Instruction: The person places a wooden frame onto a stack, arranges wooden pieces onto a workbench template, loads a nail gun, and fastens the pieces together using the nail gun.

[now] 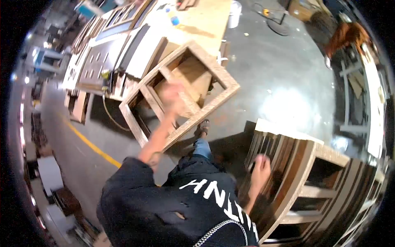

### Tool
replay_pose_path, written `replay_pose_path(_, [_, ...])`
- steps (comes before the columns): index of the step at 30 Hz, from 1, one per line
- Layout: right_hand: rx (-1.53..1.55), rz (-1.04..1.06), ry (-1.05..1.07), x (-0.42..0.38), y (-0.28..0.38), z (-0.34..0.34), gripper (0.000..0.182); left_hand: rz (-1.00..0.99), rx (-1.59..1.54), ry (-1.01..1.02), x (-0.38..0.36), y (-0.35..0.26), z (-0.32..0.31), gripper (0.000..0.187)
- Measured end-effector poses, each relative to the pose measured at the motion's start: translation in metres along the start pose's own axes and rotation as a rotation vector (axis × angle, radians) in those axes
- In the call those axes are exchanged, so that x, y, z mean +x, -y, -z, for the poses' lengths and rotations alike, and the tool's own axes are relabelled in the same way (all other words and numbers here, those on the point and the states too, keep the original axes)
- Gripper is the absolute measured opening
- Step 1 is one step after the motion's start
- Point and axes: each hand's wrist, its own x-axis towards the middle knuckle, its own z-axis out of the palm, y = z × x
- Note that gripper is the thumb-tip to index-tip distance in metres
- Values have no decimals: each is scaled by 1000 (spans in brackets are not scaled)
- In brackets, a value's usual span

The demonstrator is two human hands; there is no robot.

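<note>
A wooden frame [225,78] with several openings and crossbars is tilted in front of the worktable. My left hand [173,94], smeared by motion, is at its middle bars and appears to grip one of them; the fingers are not clear. My right hand [260,168] is apart from this frame, near the left side of a stack of similar wooden frames [306,173]. Its fingers are curled together, and whatever they may hold is too small to make out.
Panels and frame parts [98,61] lie on the worktable [205,22], with a bottle [173,17] among them. A white bucket [234,14] stands beyond its edge. A yellow line [90,142] runs along the floor at left. White racks [349,94] line the right side.
</note>
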Motion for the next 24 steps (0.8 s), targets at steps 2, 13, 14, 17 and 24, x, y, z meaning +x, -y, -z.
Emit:
replay_pose_path(2, [-80,160,148,70,78,-44,50,-65,483,-394,33,54,165,28])
replay_pose_path(13, [-379,-170,1059,303,186,-322,79,886,-492,-312,-51,155,298,71])
replay_pose_path(14, [-280,-238,1090,305,182,-328,64,861,-571,-310,-51,156,299,69])
replay_pose_path(17, [-125,-274,1103,312,163,-340,60,811,-632,-351,-59,178,298,68])
replay_pose_path(24, [-218,-153,922,283,179,-310,79,755,-667,-354,-31,144,281,56])
